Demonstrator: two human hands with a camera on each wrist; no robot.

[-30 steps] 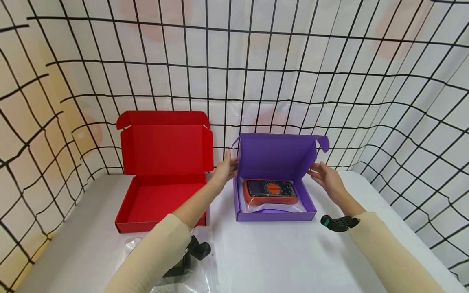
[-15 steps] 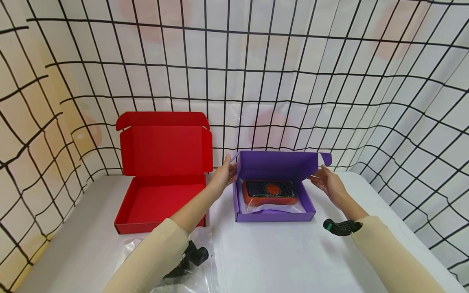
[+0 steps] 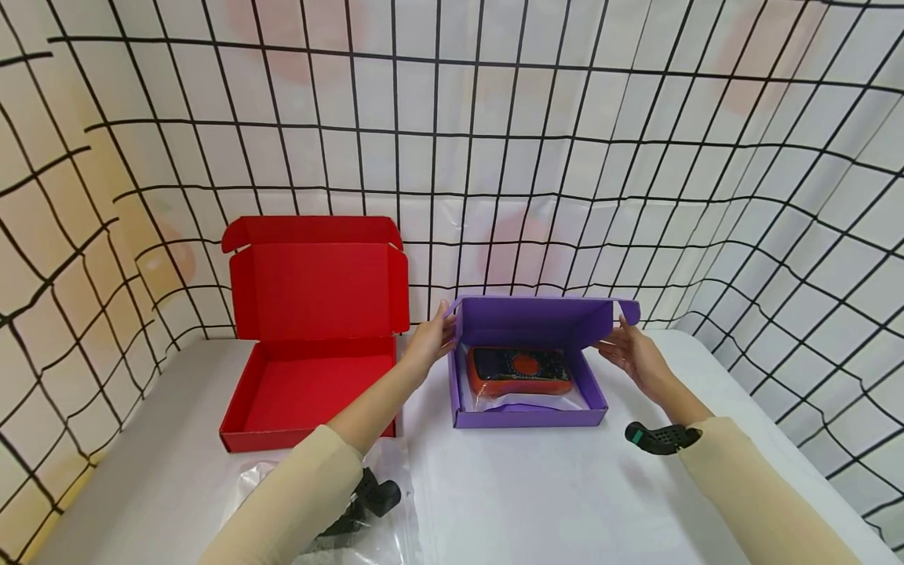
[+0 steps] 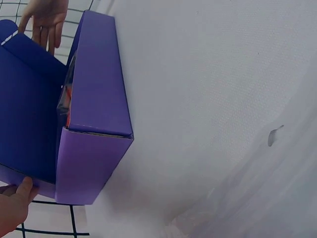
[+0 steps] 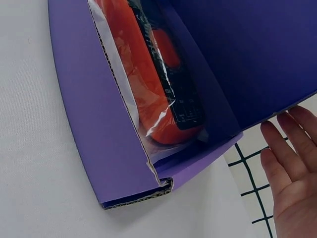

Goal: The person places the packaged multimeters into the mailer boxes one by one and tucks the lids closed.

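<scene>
A purple cardboard box (image 3: 530, 418) stands with its lid (image 3: 537, 318) partly lowered, leaning forward over a multimeter. The orange-and-black multimeter (image 3: 519, 373) lies inside in clear plastic wrap. My left hand (image 3: 428, 339) is at the lid's left side flap; in the left wrist view its fingertips touch the flap's edge. On the other side, my right hand (image 3: 636, 353) touches the right side flap with nearly straight fingers, palm visible in the right wrist view (image 5: 292, 173).
Left of the purple box stands a red box (image 3: 318, 384), lid upright. A clear plastic bag (image 3: 388, 518) with black items lies in front of it, partly hidden by my left sleeve. A black wire grid (image 3: 438, 133) surrounds the white table (image 3: 537, 494) at back and sides.
The purple lid has tipped forward and down over the multimeter, mostly in the first half second. Both hands have stayed at its side flaps, moving only slightly. The red box is unchanged.
</scene>
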